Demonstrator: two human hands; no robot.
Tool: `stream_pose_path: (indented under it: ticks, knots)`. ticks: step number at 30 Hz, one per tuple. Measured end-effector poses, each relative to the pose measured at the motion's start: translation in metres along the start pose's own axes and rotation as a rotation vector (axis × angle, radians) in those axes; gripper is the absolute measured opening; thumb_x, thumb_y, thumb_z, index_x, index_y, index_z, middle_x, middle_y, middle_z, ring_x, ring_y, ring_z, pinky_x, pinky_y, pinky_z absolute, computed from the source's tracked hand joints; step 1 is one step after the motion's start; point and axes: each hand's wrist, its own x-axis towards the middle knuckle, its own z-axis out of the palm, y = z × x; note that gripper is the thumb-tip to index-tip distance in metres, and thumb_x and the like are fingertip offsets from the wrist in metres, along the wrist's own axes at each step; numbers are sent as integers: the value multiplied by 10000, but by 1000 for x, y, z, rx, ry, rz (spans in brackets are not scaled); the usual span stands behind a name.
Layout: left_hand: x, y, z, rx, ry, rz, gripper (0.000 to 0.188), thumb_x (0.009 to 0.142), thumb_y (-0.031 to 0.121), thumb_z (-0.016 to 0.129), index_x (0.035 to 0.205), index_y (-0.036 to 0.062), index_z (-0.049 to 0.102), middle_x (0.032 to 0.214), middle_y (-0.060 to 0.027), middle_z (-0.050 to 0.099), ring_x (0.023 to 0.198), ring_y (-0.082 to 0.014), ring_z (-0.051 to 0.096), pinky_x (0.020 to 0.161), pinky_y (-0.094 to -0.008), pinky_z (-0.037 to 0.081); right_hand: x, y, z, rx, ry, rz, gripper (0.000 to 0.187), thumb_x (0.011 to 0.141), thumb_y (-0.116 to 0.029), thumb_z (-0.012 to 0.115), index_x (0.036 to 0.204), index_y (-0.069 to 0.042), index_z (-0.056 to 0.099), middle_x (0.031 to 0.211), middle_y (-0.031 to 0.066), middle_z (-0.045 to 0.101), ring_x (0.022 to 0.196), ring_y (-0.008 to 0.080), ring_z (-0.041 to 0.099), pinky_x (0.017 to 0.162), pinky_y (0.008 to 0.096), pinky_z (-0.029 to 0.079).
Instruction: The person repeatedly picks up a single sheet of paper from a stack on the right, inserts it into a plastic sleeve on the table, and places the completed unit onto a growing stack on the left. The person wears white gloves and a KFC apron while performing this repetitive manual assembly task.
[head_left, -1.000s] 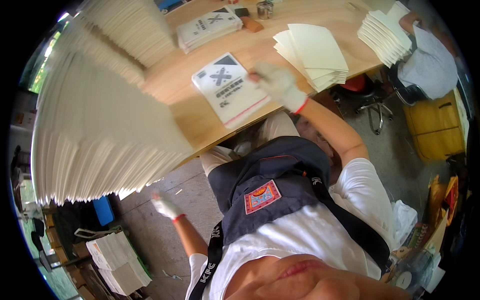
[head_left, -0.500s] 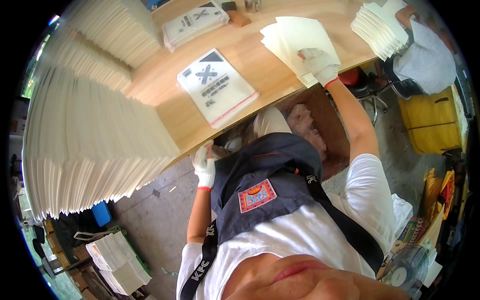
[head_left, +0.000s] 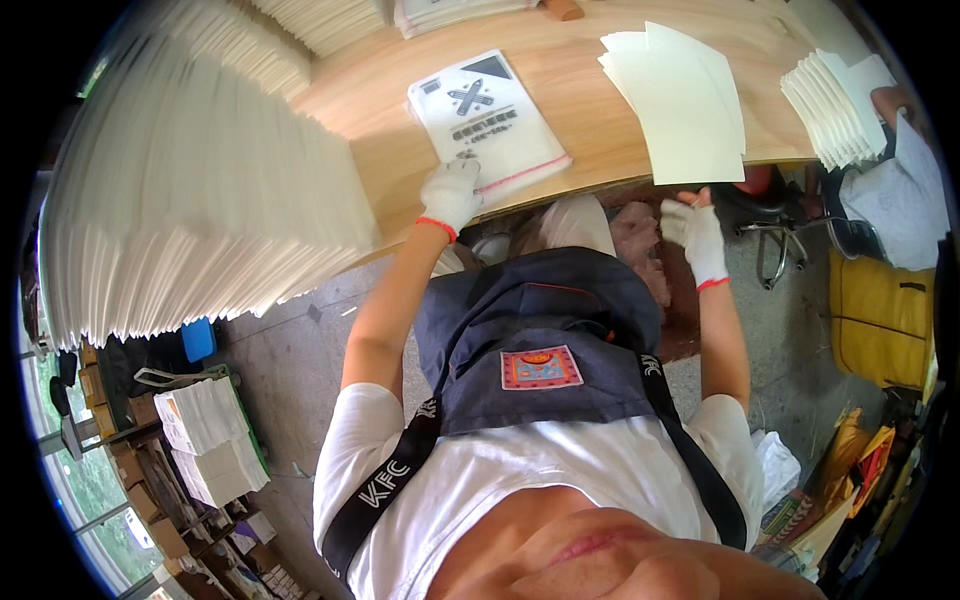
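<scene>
L hand [head_left: 452, 195] reached fwd over near-L corner of packet [head_left: 505, 125], couldn't tell grip; R hand [head_left: 697, 238] hung half-open, empty, just below sheets [head_left: 690, 115]. Packet lay beyond L hand, long axis slanting fwd-L.

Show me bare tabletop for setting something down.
Bare wood on the table shows between the printed packet and the cream sheets, and between those sheets and the sheet stack at right. Crowded: the left end, with its tall paper stack, and the near edge where the left hand meets the packet.

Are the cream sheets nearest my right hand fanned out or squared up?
Fanned out: the cream sheets overlap unevenly, corners jutting left from beneath the top one.
</scene>
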Motion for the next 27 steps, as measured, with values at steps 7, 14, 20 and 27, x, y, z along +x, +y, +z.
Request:
stream_pose_path:
  ticks: [7, 14, 20, 27]
  knots:
    - [19, -14, 8, -36, -10, -74, 282, 715, 141, 579, 995, 160, 551, 991, -77, 564, 950, -247, 552, 768, -372, 464, 51, -29, -18, 170, -100, -383, 98, 909, -126, 427, 970, -66, 475, 756, 42, 520, 533, 96, 437, 400, 197, 334]
    - [4, -36, 33, -415, 134, -117, 252, 703, 47, 511, 935, 129, 566, 942, -69, 562, 894, -262, 548, 736, -353, 451, -35, -8, 29, 325, -149, -211, 355, 825, -25, 461, 1179, -28, 448, 896, 57, 598, 630, 124, 586, 434, 193, 459]
    - [2, -39, 39, -422, 241, -92, 236, 703, 59, 519, 923, 125, 574, 904, -64, 563, 878, -258, 543, 735, -356, 447, -49, 55, 11, 323, -810, 315, 352, 790, -114, 501, 1111, 29, 486, 912, 105, 615, 599, 106, 603, 432, 167, 461]
    - [4, -21, -2, -692, 35, -168, 271, 707, -30, 470, 909, 108, 587, 854, -74, 560, 789, -228, 561, 661, -327, 461, -46, 116, 21, 612, -358, 270, 248, 839, -14, 473, 1084, 6, 507, 1026, 95, 585, 887, 164, 597, 724, 227, 511]
